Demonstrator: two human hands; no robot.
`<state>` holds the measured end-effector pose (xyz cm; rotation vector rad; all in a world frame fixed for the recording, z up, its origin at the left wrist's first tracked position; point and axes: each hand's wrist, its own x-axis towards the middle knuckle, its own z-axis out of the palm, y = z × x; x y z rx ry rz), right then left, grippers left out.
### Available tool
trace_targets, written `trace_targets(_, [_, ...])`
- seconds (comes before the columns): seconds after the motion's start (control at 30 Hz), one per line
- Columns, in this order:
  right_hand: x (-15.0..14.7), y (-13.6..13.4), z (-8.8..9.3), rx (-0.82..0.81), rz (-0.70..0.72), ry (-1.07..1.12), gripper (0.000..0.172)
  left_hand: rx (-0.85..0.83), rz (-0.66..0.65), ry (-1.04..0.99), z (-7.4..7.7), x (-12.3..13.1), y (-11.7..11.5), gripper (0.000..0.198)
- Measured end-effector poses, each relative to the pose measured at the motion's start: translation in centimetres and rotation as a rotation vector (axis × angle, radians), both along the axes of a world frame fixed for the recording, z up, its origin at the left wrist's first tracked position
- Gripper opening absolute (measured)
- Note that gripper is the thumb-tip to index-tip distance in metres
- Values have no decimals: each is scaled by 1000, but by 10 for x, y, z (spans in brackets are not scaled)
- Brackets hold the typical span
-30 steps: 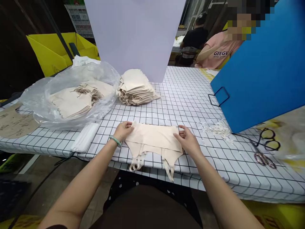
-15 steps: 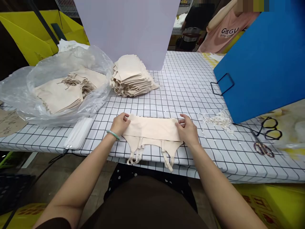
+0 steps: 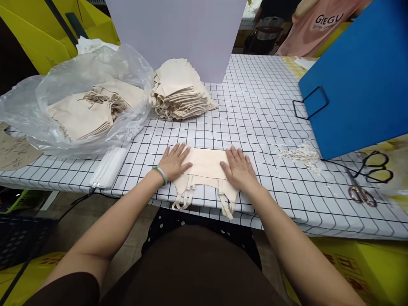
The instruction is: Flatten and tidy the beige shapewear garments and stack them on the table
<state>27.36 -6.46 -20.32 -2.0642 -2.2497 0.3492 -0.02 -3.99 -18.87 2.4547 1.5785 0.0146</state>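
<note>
A beige camisole top [image 3: 207, 163] lies folded on the checked tablecloth in front of me, its straps hanging toward the table's front edge. My left hand [image 3: 174, 162] rests flat on the garment's left end, fingers spread, with a green bangle at the wrist. On the right end my right hand [image 3: 239, 168] presses down, palm flat and fingers stretched out. Both hands cover the garment's side edges. Behind it stands a stack of similar beige garments [image 3: 181, 89], and more beige garments [image 3: 86, 114] lie in a clear plastic bag [image 3: 134, 63] at the left.
A white power strip [image 3: 109, 168] lies near the front left edge. To the right are small white bits [image 3: 301, 154], scissors [image 3: 361, 193] and black-framed glasses [image 3: 378, 167] beside a blue board [image 3: 357, 89]. Across the table is a person in a pink shirt [image 3: 318, 29].
My hands have gone from pinching the garment's upper corners to lying flat on its two ends. The view has tilted slightly downward.
</note>
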Motion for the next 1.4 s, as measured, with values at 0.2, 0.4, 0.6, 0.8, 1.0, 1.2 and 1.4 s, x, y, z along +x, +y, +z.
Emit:
trace_targets(0.2, [5,1,-3,-63,1,-31,77,6,-14,-34,0,-4,-1,66])
trace_targets(0.4, [-2,0,5,124,91,31,73,428,-167,-429,9,-19,-100,28])
trace_targets(0.6, [-63,14,22,72,517,89,62,300,17,-428,-7,-25,-168,12])
trace_targets(0.8, [-91,15,4,2,642,68,63,151,108,-468,-18,-22,-172,13])
trace_targets(1.0, [-91,14,2,3,626,65,65,55,178,-616,-25,-15,-179,15])
trace_targets(1.2, [-94,14,-2,39,608,98,64,-427,418,-943,-20,-18,-196,19])
trace_targets(1.4, [-86,16,12,7,612,210,64,-241,570,-1050,0,-36,-188,32])
